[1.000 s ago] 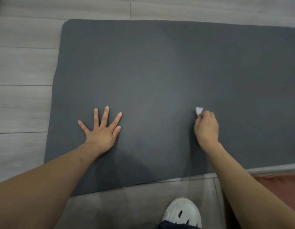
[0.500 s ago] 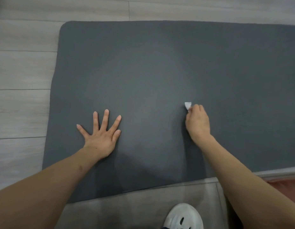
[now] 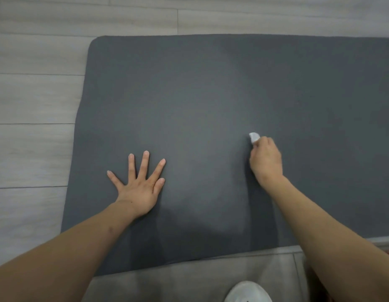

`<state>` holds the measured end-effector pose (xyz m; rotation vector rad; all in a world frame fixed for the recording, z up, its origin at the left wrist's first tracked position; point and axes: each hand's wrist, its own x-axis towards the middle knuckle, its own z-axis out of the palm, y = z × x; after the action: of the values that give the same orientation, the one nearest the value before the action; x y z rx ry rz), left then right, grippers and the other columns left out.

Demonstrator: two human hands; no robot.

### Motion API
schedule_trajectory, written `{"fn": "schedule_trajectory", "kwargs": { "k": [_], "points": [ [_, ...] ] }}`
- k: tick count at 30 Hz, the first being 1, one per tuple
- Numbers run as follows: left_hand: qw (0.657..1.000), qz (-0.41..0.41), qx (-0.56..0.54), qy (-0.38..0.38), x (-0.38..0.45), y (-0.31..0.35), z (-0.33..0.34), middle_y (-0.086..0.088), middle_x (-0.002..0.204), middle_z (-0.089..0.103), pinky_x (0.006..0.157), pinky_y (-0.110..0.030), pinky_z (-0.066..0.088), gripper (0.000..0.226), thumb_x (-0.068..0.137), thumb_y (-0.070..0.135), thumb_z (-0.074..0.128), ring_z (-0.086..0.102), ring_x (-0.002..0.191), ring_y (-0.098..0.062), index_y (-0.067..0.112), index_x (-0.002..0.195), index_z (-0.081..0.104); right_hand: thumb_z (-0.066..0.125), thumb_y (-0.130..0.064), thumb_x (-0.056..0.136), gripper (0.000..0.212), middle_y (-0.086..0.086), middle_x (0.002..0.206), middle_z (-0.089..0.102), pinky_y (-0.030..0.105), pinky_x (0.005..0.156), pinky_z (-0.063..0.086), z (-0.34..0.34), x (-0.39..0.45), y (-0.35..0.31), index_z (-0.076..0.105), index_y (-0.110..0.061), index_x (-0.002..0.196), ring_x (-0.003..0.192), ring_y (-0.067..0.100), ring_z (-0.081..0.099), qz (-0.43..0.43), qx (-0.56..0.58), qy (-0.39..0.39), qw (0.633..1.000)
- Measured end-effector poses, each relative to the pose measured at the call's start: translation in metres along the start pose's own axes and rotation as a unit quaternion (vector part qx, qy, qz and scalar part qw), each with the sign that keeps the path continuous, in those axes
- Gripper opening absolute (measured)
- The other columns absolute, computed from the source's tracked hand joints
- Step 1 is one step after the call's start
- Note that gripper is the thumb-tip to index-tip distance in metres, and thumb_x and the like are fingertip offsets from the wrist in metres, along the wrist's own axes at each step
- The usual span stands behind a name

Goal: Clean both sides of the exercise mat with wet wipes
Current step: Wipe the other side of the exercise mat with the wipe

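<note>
Head view, the only one available: I see the exercise mat lying flat on a pale plank floor, filling most of the frame, with one rounded corner toward 10 o'clock and its near edge running across 6 o'clock; the far right end runs out of frame. The left hand lies at about 8 o'clock from the mat's centre, palm down, fingers straight and spread wide, pressing the mat to the floor and holding nothing. The right hand sits at about 4 o'clock from centre, fingers curled round a bunched wet wipe, of which only a small white tip shows at the 11 o'clock side of the knuckles, touching the mat. I judge the step in hand to be wiping the upward face of the mat, with the left hand acting as an anchor. I cannot tell how much of this face is already covered; no wet trace is readable on the dark surface. The next move calls for steady downward pressure on the wipe, overlapping passes toward 12 o'clock and 3 o'clock, and the anchor hand kept planted so the mat does not creep. The underside remains to be done, which requires turning the mat over. A white shoe shows at 6 o'clock.
</note>
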<state>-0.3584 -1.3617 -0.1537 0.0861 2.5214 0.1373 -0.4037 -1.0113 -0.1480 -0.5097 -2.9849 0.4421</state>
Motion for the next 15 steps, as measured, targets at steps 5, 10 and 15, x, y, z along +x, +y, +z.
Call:
{"fn": "schedule_trajectory", "kwargs": {
  "k": [5,10,15],
  "points": [
    [1.000,0.000,-0.003,0.013,0.000,0.001,0.000,0.013,0.162,-0.041,0.106,-0.084,-0.014,0.054,0.104,0.063,0.004,-0.042,0.148,-0.028,0.063,0.148,-0.027,0.048,-0.002,0.087,0.031,0.018,0.113,0.061,0.045,0.094,0.046,0.034,-0.030,-0.095,0.061,-0.003,0.114,0.105,0.039,0.058,-0.022,0.073,-0.023,0.997],
    [0.997,-0.010,-0.017,0.080,-0.003,0.004,0.003,0.011,0.170,-0.020,0.111,-0.082,-0.011,0.052,0.105,0.059,0.008,-0.031,0.154,-0.024,0.063,0.154,-0.009,0.048,-0.009,0.094,0.011,0.017,0.096,0.058,0.046,0.072,0.050,0.042,-0.041,-0.119,0.058,-0.005,0.097,0.089,0.038,0.058,-0.249,0.059,-0.083,0.963],
    [0.997,-0.012,-0.010,0.077,0.002,0.005,0.007,0.010,0.168,-0.029,0.110,-0.081,-0.014,0.052,0.103,0.061,0.002,-0.037,0.151,-0.026,0.064,0.146,-0.026,0.040,-0.009,0.098,0.014,0.020,0.103,0.055,0.046,0.077,0.042,0.010,0.023,-0.007,0.052,-0.002,0.098,0.095,0.042,0.054,0.013,0.002,-0.002,1.000]
  ]
}}
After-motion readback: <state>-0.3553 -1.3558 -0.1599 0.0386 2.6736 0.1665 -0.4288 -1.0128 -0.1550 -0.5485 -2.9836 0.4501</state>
